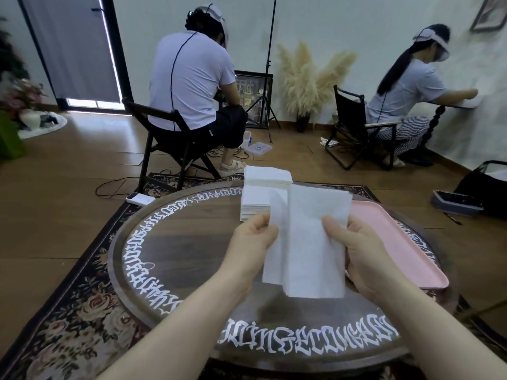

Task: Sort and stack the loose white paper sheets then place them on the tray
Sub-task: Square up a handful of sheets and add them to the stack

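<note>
Head view. Both hands raised over the round wooden table (175, 242). Held sheets (310, 242): a small sheaf of white paper, upright, long axis running top to bottom, lower edge hanging clear above the tabletop. Left hand (252, 237) pinches the left-hand sheet near its upper edge, thumb toward the camera, fingers behind. Right hand (356, 248) grips the right side of the sheaf, thumb across the front face, fingers curled round the back. One sheet on the left stands slightly apart from the rest, so the sheaf looks mid-alignment; how many sheets are in it I cannot tell from this angle.

Stacked paper (263, 193): squared white piles on the far side of the table, directly beyond the held sheets, a taller pile behind a lower one.

Pink tray (397, 242): lies to the right, just beside the right hand, long axis running away from the camera and angled right; its visible surface bears no paper.

Judgement: the tray sits on the right hand's side, so that hand is the nearer for placing. The held sheaf's long axis roughly matches the tray's; laying it flat calls for tipping it down and carrying it rightward.
</note>
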